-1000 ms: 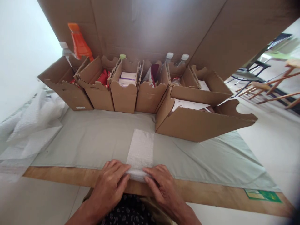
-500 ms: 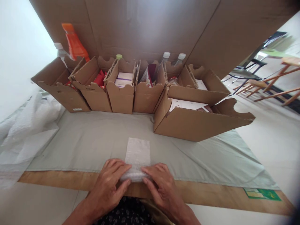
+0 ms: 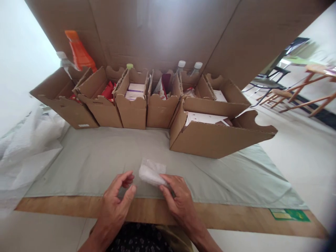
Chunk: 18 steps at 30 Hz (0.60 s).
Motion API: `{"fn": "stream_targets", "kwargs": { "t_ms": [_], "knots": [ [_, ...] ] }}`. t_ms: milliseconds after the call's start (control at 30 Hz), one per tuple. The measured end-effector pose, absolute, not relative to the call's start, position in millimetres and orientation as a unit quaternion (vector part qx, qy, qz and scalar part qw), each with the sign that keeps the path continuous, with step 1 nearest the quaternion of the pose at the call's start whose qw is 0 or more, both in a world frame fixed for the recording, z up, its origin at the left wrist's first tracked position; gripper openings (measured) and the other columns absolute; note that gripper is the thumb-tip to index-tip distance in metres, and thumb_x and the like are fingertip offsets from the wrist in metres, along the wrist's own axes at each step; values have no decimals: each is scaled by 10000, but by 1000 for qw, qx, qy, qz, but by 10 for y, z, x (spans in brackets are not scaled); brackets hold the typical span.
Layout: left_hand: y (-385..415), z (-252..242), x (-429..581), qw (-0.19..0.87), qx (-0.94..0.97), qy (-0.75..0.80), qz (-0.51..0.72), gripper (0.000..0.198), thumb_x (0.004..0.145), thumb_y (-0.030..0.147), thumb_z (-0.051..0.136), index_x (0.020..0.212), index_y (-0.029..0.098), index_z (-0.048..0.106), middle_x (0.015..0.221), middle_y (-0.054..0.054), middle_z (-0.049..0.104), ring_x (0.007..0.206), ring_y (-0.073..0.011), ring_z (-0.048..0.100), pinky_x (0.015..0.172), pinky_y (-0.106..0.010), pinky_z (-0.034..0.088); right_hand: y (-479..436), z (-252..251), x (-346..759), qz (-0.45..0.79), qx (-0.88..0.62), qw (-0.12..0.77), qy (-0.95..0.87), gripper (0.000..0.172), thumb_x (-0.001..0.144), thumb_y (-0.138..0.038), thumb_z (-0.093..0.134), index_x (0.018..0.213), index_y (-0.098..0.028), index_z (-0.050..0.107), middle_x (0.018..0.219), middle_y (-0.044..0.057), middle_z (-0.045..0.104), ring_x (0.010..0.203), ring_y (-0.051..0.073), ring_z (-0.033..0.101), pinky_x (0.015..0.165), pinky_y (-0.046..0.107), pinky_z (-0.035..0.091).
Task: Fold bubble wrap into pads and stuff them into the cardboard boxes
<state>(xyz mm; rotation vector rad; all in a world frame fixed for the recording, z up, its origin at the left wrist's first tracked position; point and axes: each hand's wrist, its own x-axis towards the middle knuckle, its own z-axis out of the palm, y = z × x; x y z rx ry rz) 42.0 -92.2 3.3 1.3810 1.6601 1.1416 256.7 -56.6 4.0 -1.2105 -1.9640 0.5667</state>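
One end only: pinching wrap (image 3: 150,176) with right grip (image 3: 180,196), holding left grip (image 3: 112,201) spread just left of wrap; best keep it snug.

A black garment (image 3: 139,238), printed with small pale motifs, is worn; olive-brown cloth (image 3: 176,238) is seen beside it. The left hand (image 3: 115,197), right hand (image 3: 180,196) and visible forearms (image 3: 97,235) are seen uncovered.

The wrap (image 3: 150,175) is before boxes (image 3: 131,113) lined up on the cloth (image 3: 99,157), with plastic sheeting (image 3: 28,148) at left.
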Motion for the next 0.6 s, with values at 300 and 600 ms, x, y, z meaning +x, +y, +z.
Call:
{"fn": "stream_targets", "kwargs": {
  "t_ms": [300, 600],
  "knots": [
    [-992, 132, 799, 668, 341, 453, 482, 476, 888, 479, 658, 1269, 194, 636, 1243, -112, 717, 1156, -262, 661, 1062, -416, 496, -877, 72, 2527, 398, -475, 366, -694, 254, 992, -369, 539, 1182, -289, 688, 1198, 72, 664, 1120, 244, 626, 962, 370, 506],
    [-963, 209, 910, 507, 617, 494, 344, 175, 862, 271, 561, 985, 237, 681, 891, -5, 719, 800, -171, 668, 741, -249, 534, -672, 604, 2911, 487, -469, 237, -697, 712, 728, -487, 826, 1354, -239, 593, 1298, 102, 632, 1173, 287, 580, 1051, 421, 435]
  ]
}}
